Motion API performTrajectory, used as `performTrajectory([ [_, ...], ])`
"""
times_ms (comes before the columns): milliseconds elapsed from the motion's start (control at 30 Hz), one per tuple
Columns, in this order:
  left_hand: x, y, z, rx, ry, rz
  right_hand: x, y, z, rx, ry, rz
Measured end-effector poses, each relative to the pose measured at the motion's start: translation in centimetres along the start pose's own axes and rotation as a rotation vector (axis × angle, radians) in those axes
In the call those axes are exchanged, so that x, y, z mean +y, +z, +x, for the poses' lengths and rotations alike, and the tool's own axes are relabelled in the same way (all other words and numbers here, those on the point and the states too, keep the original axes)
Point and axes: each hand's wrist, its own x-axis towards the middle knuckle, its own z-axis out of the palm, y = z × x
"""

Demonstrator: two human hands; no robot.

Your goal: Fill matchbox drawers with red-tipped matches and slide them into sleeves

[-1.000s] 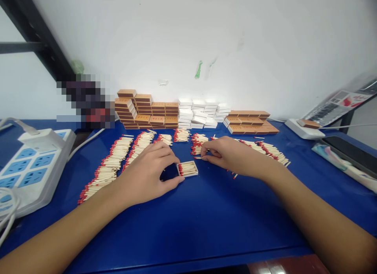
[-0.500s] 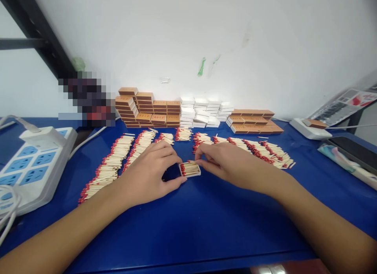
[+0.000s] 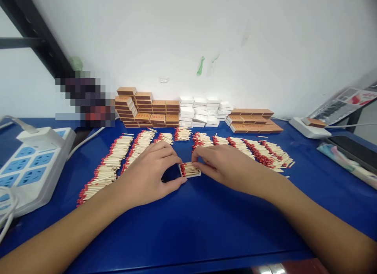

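Note:
A small white matchbox tray (image 3: 199,174) lies on the blue table, with red-tipped matches (image 3: 188,170) packed lengthwise in it, heads to the left. My left hand (image 3: 156,171) grips the tray's left end between thumb and forefinger. Over the tray's right far corner, my right hand (image 3: 216,164) pinches a match, mostly covered by the fingertips. Long rows of matches (image 3: 107,164) lie partly behind my left arm. Beyond my right hand sit more match piles (image 3: 265,154), and a smaller heap (image 3: 183,134) is straight ahead.
Brown matchboxes (image 3: 159,109) are stacked along the wall, with white trays (image 3: 187,111) beside them and more brown boxes (image 3: 253,122) to the right. On the left is a power strip (image 3: 59,179) with cables. A phone (image 3: 353,150) and a white adapter (image 3: 308,129) lie at right.
My right hand has moved slightly left and down, bringing its fingertips over the tray's far right corner. The left hand and the tray stay in place.

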Motion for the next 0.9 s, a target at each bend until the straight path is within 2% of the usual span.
performTrajectory([
  [167,0.1,-0.1,0.1,0.000,-0.003,-0.010,0.5,-0.2,0.1,0.055,-0.035,0.022],
  [300,0.1,0.0,0.0,0.018,0.008,-0.028,2.2,-0.9,0.3,0.142,0.035,-0.017],
  [433,0.0,0.0,0.0,0.034,0.017,-0.027,3.8,-0.9,0.6,0.092,0.070,-0.075],
  [567,-0.1,0.0,0.0,0.035,0.014,-0.025,3.9,-0.7,0.9,0.037,0.054,-0.078],
  [767,0.1,-0.2,0.1,0.031,0.011,-0.041,4.1,-0.5,1.0,0.082,0.081,-0.070],
  [900,0.1,-0.2,0.1,0.031,0.011,-0.039,4.4,-0.2,1.2,0.049,0.108,-0.087],
])
